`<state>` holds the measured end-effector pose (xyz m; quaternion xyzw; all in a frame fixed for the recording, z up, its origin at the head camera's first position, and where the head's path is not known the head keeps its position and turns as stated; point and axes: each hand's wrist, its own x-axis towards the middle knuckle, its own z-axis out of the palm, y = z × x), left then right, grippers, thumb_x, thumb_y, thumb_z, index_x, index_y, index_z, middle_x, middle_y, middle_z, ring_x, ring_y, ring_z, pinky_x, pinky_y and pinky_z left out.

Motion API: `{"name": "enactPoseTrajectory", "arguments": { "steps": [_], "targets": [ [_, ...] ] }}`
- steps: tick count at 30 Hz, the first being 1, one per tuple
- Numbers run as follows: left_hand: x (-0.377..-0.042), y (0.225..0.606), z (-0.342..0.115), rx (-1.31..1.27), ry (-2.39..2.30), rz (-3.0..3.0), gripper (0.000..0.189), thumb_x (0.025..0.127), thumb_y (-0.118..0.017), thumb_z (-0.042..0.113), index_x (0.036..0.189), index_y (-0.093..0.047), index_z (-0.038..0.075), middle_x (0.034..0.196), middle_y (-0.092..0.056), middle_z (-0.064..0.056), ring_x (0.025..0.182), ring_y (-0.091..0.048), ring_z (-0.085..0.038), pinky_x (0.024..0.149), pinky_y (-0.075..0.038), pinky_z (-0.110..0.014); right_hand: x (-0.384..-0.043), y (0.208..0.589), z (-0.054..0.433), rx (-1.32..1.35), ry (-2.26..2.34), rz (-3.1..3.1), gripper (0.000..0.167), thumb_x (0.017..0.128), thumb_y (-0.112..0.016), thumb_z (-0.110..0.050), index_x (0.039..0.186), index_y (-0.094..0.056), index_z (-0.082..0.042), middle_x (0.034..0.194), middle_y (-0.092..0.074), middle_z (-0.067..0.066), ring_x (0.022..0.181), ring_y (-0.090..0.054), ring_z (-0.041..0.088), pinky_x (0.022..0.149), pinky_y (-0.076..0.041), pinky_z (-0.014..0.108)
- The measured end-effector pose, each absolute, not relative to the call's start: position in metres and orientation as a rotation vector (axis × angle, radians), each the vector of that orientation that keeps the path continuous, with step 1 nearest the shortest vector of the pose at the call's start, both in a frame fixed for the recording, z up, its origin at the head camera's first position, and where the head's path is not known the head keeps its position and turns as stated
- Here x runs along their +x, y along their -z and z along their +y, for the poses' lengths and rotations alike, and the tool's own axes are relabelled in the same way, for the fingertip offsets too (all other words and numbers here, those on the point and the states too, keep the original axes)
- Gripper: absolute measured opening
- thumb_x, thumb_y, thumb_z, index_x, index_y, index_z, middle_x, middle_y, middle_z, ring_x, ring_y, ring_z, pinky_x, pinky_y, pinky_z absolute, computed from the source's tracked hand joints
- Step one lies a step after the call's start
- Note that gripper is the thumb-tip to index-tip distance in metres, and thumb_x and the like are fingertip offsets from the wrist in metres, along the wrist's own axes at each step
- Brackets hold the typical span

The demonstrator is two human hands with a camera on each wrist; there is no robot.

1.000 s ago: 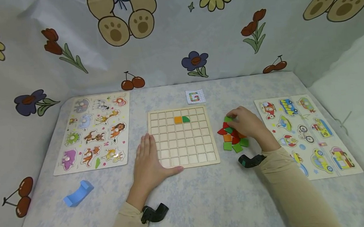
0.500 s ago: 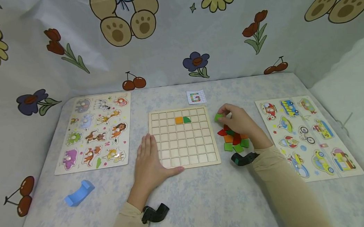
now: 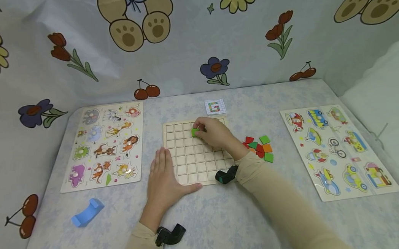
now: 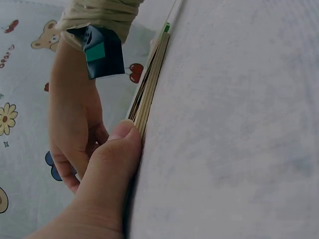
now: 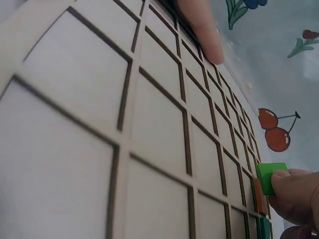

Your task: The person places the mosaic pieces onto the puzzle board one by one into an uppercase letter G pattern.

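A light wooden grid board [image 3: 190, 159] lies mid-table. My left hand [image 3: 161, 180] rests at its lower left corner, fingers straight along the left edge and thumb stretched along the front edge. Between thumb and fingertips, my right hand [image 3: 217, 135] pinches a green square tile [image 5: 269, 175] over the board's upper rows. In the right wrist view that tile is tilted, close by an orange tile [image 5: 260, 196] set in the grid. Beside the orange one sits a dark green tile [image 5: 264, 226]. The right hand hides both in the head view.
Loose red, green and orange tiles [image 3: 260, 151] lie right of the board. A small card with a coloured G [image 3: 215, 106] is behind it. An animal puzzle [image 3: 116, 171] stands left, a vehicle puzzle [image 3: 324, 151] right. A blue curved block [image 3: 87, 213] sits front left.
My right hand has picked a green square tile from the loose tiles and carried it left over the board. The left hand has stayed in place.
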<state>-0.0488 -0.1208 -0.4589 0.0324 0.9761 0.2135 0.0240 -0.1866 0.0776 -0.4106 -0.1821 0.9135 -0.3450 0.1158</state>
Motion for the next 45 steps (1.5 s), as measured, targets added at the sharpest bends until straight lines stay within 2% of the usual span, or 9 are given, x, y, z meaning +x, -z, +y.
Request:
{"name": "enactPoseTrajectory", "arguments": {
  "steps": [7,13,24,28,33,35,40,45],
  "targets": [
    [-0.048,0.458,-0.120,0.103,-0.667,3.021,0.153,0.054,-0.055,0.099,0.159,-0.002,0.002,0.168,0.002,-0.015,0.156,0.002,-0.028,0.127,-0.009,-0.048,-0.188,0.413,0.053,-0.518,0.918,2.751,0.013,0.098,-0.063,-0.026,0.108,-0.066,-0.019,0.088,-0.060,-0.001,0.074,-0.054,0.016,0.065,-0.044,0.030],
    [-0.048,0.458,-0.121,0.105,-0.660,3.025,0.152,0.054,-0.056,0.098,0.159,-0.003,0.001,0.168,0.001,-0.015,0.156,0.002,-0.028,0.127,-0.010,-0.047,-0.187,0.413,0.045,-0.498,0.882,2.777,0.015,0.098,-0.063,-0.026,0.110,-0.067,-0.018,0.093,-0.058,-0.001,0.078,-0.054,0.017,0.065,-0.046,0.030],
    [-0.049,0.457,-0.120,0.106,-0.660,3.023,0.152,0.054,-0.057,0.097,0.159,-0.003,0.001,0.168,0.001,-0.015,0.156,0.002,-0.028,0.127,-0.010,-0.048,-0.181,0.411,0.052,-0.605,0.722,2.804,0.026,0.096,-0.066,-0.023,0.121,-0.073,-0.018,0.108,-0.060,0.000,0.087,-0.058,0.015,0.073,-0.050,0.029],
    [-0.048,0.457,-0.120,0.101,-0.663,3.019,0.152,0.054,-0.058,0.097,0.159,-0.004,0.001,0.168,0.001,-0.015,0.156,0.002,-0.029,0.126,-0.010,-0.048,-0.174,0.402,0.067,-0.639,0.771,2.753,0.027,0.096,-0.066,-0.020,0.122,-0.073,-0.019,0.112,-0.060,0.000,0.090,-0.058,0.017,0.077,-0.050,0.032],
    [-0.049,0.457,-0.120,0.093,-0.661,3.016,0.153,0.053,-0.057,0.098,0.159,-0.003,0.002,0.168,0.001,-0.015,0.156,0.002,-0.029,0.127,-0.010,-0.048,-0.159,0.392,0.100,-0.563,0.840,2.731,0.027,0.098,-0.062,-0.019,0.124,-0.069,-0.016,0.116,-0.063,0.000,0.101,-0.060,0.020,0.089,-0.052,0.039],
    [-0.049,0.456,-0.120,0.093,-0.662,3.013,0.153,0.052,-0.057,0.098,0.159,-0.002,0.002,0.168,0.002,-0.014,0.156,0.003,-0.028,0.127,-0.010,-0.048,-0.152,0.390,0.118,-0.521,0.822,2.745,0.026,0.098,-0.061,-0.019,0.122,-0.068,-0.015,0.115,-0.064,0.001,0.101,-0.060,0.021,0.088,-0.051,0.040],
    [-0.048,0.456,-0.120,0.096,-0.680,3.014,0.154,0.052,-0.059,0.097,0.159,-0.003,0.002,0.168,0.001,-0.015,0.156,0.002,-0.029,0.126,-0.010,-0.049,-0.137,0.392,0.165,-0.401,0.741,2.812,0.027,0.097,-0.063,-0.022,0.122,-0.067,-0.013,0.110,-0.065,0.004,0.091,-0.060,0.022,0.076,-0.050,0.038],
    [-0.048,0.457,-0.120,0.104,-0.678,3.023,0.153,0.053,-0.059,0.097,0.159,-0.003,0.002,0.168,0.000,-0.015,0.156,0.002,-0.030,0.126,-0.010,-0.049,-0.131,0.395,0.203,-0.245,0.612,2.873,0.035,0.095,-0.067,-0.031,0.124,-0.065,-0.011,0.111,-0.066,0.009,0.093,-0.061,0.025,0.077,-0.052,0.040]
  ]
}}
